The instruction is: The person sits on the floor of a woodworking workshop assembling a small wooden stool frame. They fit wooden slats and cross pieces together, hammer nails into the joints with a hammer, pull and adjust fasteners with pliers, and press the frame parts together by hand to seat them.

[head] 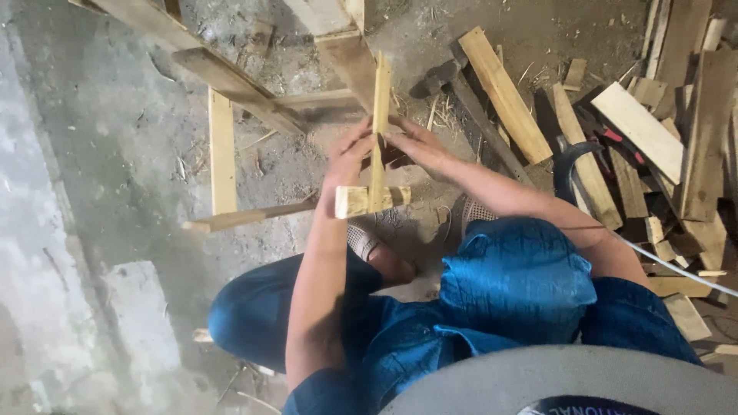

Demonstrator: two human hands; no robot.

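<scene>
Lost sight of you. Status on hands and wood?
Left hand and right hand both grip upright slat. Short block across its lower end. Hammer lies beyond.

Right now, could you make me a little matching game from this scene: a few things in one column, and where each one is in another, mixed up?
Things:
1. thin upright pale wooden strip
2. short pale wooden block
3. dark-headed hammer
4. heap of loose wooden offcuts

Places:
A. lying on the dirt floor just beyond the hands
B. piled at the far right
C. pinched between the left hand and right hand
D. fixed crosswise at the strip's lower end

Pairs: 1-C, 2-D, 3-A, 4-B
</scene>
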